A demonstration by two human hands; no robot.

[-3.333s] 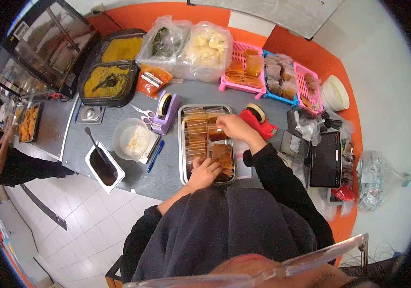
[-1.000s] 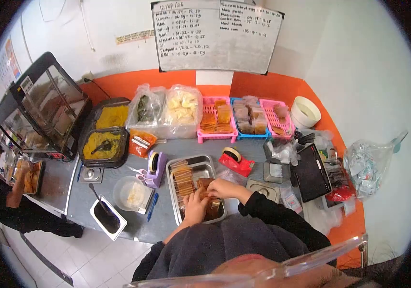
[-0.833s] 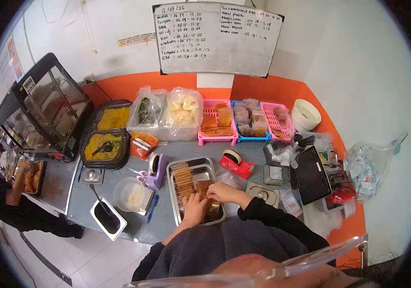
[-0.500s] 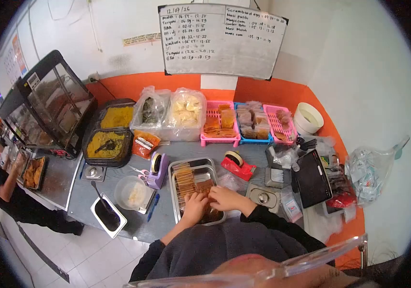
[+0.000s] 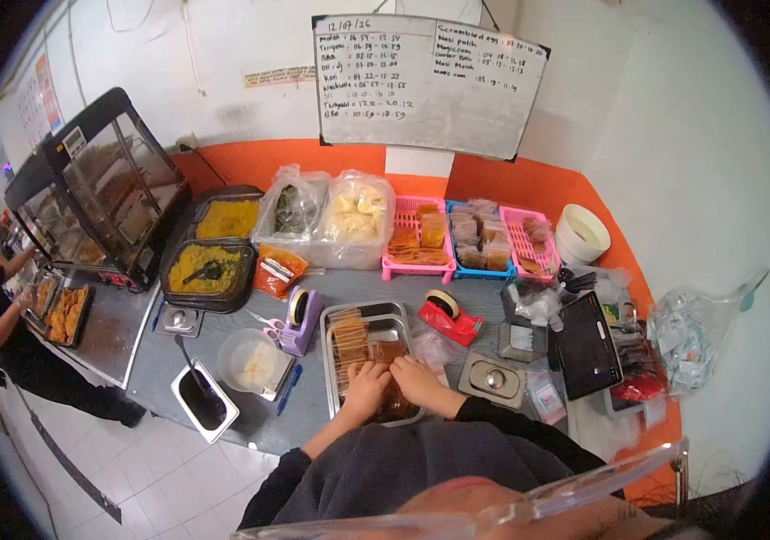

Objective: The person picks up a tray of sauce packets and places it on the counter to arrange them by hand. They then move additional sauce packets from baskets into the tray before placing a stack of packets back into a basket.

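A steel tray (image 5: 385,311) sits at the near edge of the grey table, holding a row of small clear plastic sachets (image 5: 347,342) filled with brown sauce. Over the tray's near half, my left hand (image 5: 367,389) and my right hand (image 5: 417,382) are close together, fingers curled and pinching. Between them is the top of a brown sauce sachet (image 5: 390,351), which both hands seem to grip; its lower part is partly hidden by my fingers. To the right stands a red tape dispenser (image 5: 450,322), to the left a purple one (image 5: 300,326).
Left of the tray are a clear tub (image 5: 253,360), a blue pen (image 5: 289,389) and a dark sauce container (image 5: 202,403). Pink basket (image 5: 418,243) and blue basket (image 5: 479,238) stand behind. A tablet (image 5: 586,346) and lidded steel container (image 5: 491,378) lie right. A co-worker (image 5: 16,324) stands far left.
The camera view has shifted slightly. Both hands stay together over the tray, with my right fingers drawn a little nearer the left ones. The co-worker at far left has come further into view.
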